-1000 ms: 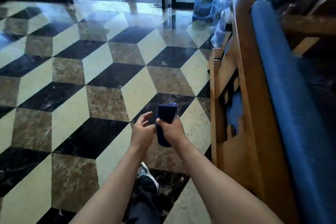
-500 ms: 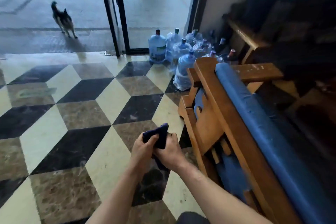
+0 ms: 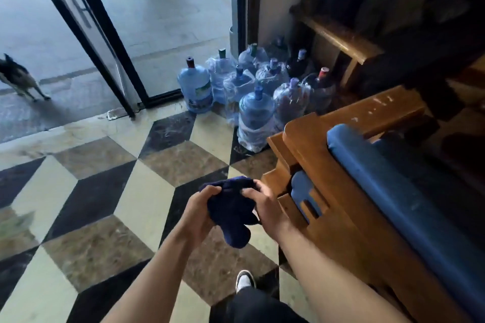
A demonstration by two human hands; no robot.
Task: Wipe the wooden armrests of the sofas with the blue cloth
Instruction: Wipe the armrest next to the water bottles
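Both my hands hold a bunched dark blue cloth (image 3: 232, 214) in front of me, above the tiled floor. My left hand (image 3: 199, 214) grips its left side, and my right hand (image 3: 265, 204) grips its right side, fingers curled over the top. Just right of my hands stands the back of a wooden sofa (image 3: 338, 207) with a blue cushion (image 3: 388, 191). Its wooden armrest (image 3: 372, 110) runs off to the right at the far end, with pale marks on it. A second, darker sofa's wooden armrest (image 3: 341, 37) lies beyond, by the wall.
Several large water bottles (image 3: 256, 115) stand clustered on the floor between the doorway and the sofa's end. An open glass door (image 3: 86, 31) leads outside, where a dog (image 3: 18, 78) stands at the left. My shoe (image 3: 244, 280) shows below on the checkered tiles (image 3: 91, 207).
The view has swung up and right toward the sofa's end and the bottles. My left hand has closed onto the cloth, which is now bunched between both hands.
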